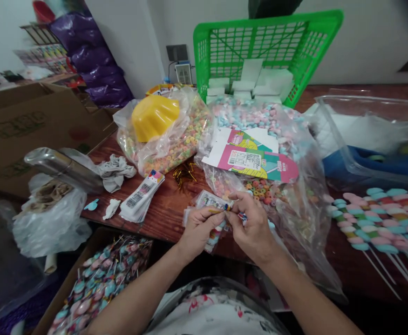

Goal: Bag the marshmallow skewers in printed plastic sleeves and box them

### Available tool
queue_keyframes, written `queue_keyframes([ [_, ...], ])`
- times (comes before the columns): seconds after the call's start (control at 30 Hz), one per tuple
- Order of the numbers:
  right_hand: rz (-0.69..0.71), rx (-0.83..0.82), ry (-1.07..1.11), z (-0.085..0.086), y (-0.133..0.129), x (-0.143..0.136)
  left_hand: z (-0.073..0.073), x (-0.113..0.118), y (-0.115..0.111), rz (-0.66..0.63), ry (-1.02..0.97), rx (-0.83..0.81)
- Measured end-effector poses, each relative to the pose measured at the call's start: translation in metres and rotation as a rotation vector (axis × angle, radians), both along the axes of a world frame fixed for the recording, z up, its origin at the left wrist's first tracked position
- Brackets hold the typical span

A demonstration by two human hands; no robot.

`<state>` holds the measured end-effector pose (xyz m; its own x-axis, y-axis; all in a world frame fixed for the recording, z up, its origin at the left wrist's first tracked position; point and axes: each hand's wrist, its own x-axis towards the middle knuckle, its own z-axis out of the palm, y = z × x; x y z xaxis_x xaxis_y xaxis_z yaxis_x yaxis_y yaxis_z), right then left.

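Observation:
My left hand (201, 229) is closed in a pinch on a small clear candy bag (214, 238), with pink and blue marshmallow pieces showing under the fingers. My right hand (253, 229) pinches at the same bag's gathered end, and the fingertips of both hands meet there. A thin golden-yellow strip, which looks like a twist tie, shows by the left fingers; its ends are hidden. Just behind the hands lie printed clear sachets (204, 200). A bunch of gold twist ties (185, 174) and a stack of printed label cards (141, 197) are to the left.
Large bags of ring candy (190, 135) and marshmallows (295, 139) spread behind, with a yellow bowl (155, 116) and printed cards (253, 160) on top. A green basket (270, 23) stands at the back. Marshmallow skewers (382, 221) lie right; a box of wrapped skewers (99, 274) sits lower left.

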<state>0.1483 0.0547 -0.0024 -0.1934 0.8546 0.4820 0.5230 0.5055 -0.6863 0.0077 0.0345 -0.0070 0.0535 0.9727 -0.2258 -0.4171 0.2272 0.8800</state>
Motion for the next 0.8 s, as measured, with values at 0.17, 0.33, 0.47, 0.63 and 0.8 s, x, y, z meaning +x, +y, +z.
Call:
queue_keyframes([
  [0.17, -0.063, -0.071, 0.148, -0.005, -0.015, 0.001, 0.004, 0.008, 0.003, 0.067, -0.028, -0.085],
  [0.33, -0.083, -0.176, 0.190, -0.004, -0.023, 0.013, 0.001, 0.011, 0.002, 0.008, 0.035, -0.077],
  [0.47, -0.063, -0.465, 0.435, 0.002, -0.024, 0.018, -0.004, 0.013, 0.001, -0.035, 0.089, -0.010],
  [0.63, 0.133, -0.716, 0.598, -0.005, -0.021, 0.024, 0.001, 0.012, 0.002, -0.107, 0.308, 0.220],
  [0.8, 0.451, -0.876, 0.563, -0.009, -0.015, 0.042, 0.011, 0.010, -0.003, -0.400, 0.154, -0.133],
])
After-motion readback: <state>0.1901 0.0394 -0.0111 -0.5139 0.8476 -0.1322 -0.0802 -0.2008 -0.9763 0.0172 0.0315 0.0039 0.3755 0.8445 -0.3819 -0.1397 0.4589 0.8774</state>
